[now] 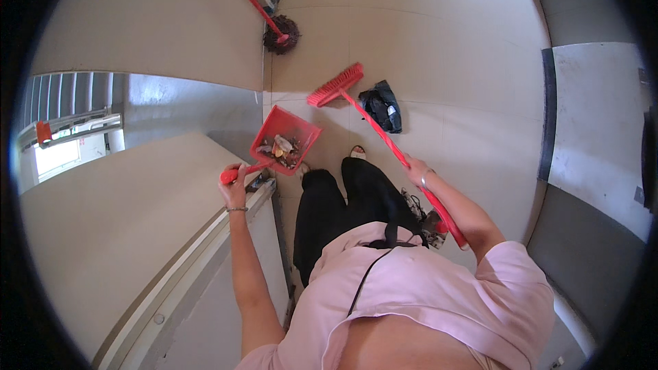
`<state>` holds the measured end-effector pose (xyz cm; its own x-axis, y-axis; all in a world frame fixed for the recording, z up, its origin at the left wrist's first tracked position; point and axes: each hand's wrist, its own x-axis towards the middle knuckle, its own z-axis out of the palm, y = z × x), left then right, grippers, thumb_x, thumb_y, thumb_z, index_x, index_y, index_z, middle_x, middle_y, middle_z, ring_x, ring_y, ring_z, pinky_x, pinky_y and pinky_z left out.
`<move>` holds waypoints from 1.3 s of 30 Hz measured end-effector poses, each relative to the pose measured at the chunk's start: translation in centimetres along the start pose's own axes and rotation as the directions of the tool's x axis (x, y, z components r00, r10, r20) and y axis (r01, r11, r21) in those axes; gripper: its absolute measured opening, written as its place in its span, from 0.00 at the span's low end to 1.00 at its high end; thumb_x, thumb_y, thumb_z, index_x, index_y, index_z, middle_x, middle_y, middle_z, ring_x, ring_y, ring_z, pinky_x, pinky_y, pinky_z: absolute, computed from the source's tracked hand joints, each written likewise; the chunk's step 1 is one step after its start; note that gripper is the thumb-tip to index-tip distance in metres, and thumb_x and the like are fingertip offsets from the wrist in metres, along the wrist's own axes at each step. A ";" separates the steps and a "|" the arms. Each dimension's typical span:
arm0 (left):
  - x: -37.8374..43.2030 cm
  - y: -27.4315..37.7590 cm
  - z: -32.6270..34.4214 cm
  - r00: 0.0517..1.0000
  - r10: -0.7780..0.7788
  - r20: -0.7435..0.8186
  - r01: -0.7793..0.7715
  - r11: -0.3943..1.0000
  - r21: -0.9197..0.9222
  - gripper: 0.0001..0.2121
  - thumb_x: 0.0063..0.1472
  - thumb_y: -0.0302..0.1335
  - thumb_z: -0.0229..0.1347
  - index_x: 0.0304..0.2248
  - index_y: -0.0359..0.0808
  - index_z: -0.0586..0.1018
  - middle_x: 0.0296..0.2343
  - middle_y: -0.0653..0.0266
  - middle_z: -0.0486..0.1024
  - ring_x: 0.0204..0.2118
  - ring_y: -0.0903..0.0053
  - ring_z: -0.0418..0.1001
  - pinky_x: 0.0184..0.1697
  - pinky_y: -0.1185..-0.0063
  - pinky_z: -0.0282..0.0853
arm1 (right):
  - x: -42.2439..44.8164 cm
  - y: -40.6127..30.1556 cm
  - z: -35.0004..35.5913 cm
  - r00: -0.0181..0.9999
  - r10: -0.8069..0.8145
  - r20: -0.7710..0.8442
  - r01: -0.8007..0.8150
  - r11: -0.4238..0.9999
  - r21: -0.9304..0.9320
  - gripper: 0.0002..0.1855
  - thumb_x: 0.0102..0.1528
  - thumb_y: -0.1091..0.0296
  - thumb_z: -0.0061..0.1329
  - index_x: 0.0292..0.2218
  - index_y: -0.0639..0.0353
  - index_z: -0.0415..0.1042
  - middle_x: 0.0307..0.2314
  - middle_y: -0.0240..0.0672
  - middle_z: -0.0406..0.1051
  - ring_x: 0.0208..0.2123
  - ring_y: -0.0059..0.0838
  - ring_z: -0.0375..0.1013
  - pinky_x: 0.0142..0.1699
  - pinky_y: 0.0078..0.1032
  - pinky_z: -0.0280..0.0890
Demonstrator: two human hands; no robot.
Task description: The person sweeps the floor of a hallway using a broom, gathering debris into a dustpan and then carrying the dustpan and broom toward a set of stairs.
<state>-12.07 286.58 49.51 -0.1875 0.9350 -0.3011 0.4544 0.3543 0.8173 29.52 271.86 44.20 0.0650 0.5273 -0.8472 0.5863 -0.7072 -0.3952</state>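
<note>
My left hand (234,188) grips the handle of a red plastic dustpan (308,132), in which scraps and loose debris (281,149) lie. Around the red pole of a push-type broom (336,85) my right hand (416,169) is closed, and the pole's end reaches back past my forearm. The broom's red head with its bristles is ahead of me, to the right of the dustpan. Just right of the broom head, a dark plastic bag (386,105) lies on the tiled floor (442,56), its mouth open and something pale in it.
A mop with a red pole and dark round head (281,35) stands by the wall corner ahead. A door (226,277) is close on my left. Beside my right leg are partly hidden items (432,223). A white door (596,133) with a dark sill is at the right.
</note>
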 end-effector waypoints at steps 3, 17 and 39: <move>-0.9 -3.6 0.1 0.997 -0.068 -0.023 0.068 0.997 -0.033 0.07 0.46 0.26 0.53 0.22 0.30 0.71 0.18 0.69 0.67 0.22 0.85 0.63 0.27 0.86 0.60 | -5.8 1.9 -3.2 1.000 0.001 0.022 -0.003 0.995 0.097 0.21 0.48 0.70 0.31 0.45 0.54 0.51 0.13 0.40 0.62 0.08 0.29 0.62 0.12 0.26 0.59; -3.7 -8.7 9.4 0.987 -0.136 0.082 0.139 0.989 -0.039 0.09 0.45 0.29 0.55 0.24 0.32 0.71 0.20 0.70 0.67 0.22 0.86 0.64 0.27 0.88 0.61 | 12.8 2.6 -14.2 0.936 0.076 -0.342 0.063 0.924 0.377 0.13 0.50 0.66 0.28 0.38 0.58 0.55 0.12 0.31 0.55 0.08 0.24 0.55 0.11 0.23 0.56; -4.7 -13.2 5.8 0.937 0.173 0.304 -0.196 0.980 0.045 0.09 0.43 0.30 0.55 0.23 0.34 0.71 0.19 0.63 0.69 0.23 0.79 0.66 0.29 0.83 0.61 | -12.2 2.8 11.5 0.931 0.343 -0.122 -0.076 0.511 0.856 0.25 0.48 0.61 0.35 0.49 0.42 0.48 0.10 0.27 0.53 0.07 0.17 0.50 0.11 0.16 0.50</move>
<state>-12.13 277.63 37.24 0.1682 0.9421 -0.2901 0.5209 0.1649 0.8376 21.06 258.01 49.35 0.3600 0.3062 -0.8813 -0.3969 -0.8046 -0.4417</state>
